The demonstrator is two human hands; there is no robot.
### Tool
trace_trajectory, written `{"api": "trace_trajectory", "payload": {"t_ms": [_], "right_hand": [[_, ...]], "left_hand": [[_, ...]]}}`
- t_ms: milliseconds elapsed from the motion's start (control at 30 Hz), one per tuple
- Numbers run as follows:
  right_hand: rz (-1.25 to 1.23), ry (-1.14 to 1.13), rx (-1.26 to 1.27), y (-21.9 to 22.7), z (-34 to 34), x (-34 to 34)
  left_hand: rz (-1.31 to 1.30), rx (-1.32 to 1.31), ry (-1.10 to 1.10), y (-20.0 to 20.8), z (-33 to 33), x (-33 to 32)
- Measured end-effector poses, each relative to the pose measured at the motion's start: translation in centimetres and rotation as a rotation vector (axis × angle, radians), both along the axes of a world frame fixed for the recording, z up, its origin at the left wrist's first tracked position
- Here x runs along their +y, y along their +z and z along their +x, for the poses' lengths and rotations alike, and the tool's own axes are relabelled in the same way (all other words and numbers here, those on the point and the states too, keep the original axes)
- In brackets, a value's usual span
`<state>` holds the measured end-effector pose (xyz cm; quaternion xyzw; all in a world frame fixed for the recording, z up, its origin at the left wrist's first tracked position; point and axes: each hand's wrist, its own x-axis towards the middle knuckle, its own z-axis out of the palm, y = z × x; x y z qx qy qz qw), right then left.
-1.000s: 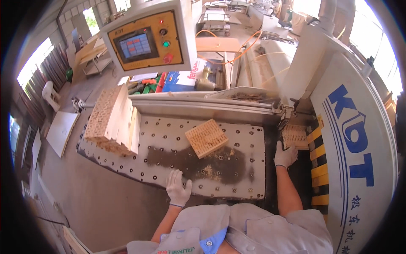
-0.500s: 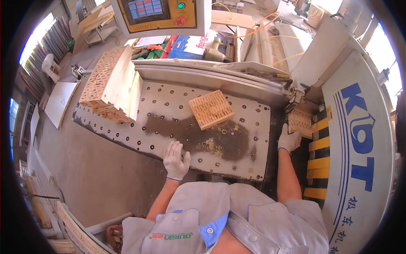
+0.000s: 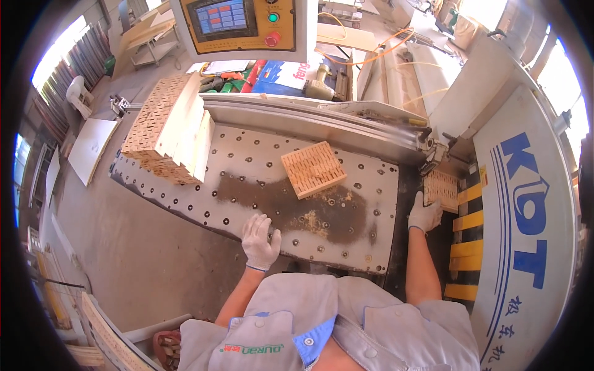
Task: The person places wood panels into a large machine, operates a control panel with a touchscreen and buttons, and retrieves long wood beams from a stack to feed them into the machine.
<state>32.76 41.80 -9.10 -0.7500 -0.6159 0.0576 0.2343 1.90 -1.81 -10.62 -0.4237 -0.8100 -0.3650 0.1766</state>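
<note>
My left hand, in a white glove, rests flat on the near edge of the perforated metal table, fingers apart, holding nothing. My right hand, also gloved, grips the lower edge of a slotted wooden panel at the machine's opening on the right. Another slotted wooden panel lies loose on the table's middle, apart from both hands. Dark sawdust covers the table in front of it.
A stack of slotted wooden panels stands at the table's left end. Behind the table are a metal fence and a control panel with a screen. The machine's white housing with yellow-black stripes is on the right. Concrete floor lies left.
The view has shifted nearer and downward. My right hand has stayed on the panel at the machine's opening, my left hand stays on the table edge. The loose panel has not moved.
</note>
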Motion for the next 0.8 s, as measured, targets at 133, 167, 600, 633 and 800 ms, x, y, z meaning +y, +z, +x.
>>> {"api": "trace_trajectory", "payload": {"t_ms": [133,167,600,633,800], "right_hand": [[-0.013,0.005,-0.006,0.5,-0.3,-0.3],[-0.011,0.008,-0.004,0.7,-0.4,-0.4],[-0.019,-0.008,-0.039,-0.1,-0.3,0.0],[-0.021,-0.006,-0.038,-0.1,-0.3,0.0],[-0.034,-0.009,-0.051,0.1,-0.3,0.0]], "left_hand": [[0.007,0.000,-0.005,0.1,-0.1,-0.1],[0.005,0.005,-0.003,0.0,-0.1,-0.2],[0.013,0.010,-0.016,0.3,-0.1,0.0],[0.013,0.011,-0.016,0.2,-0.1,0.0],[0.014,0.014,-0.011,-0.1,-0.2,0.0]]}}
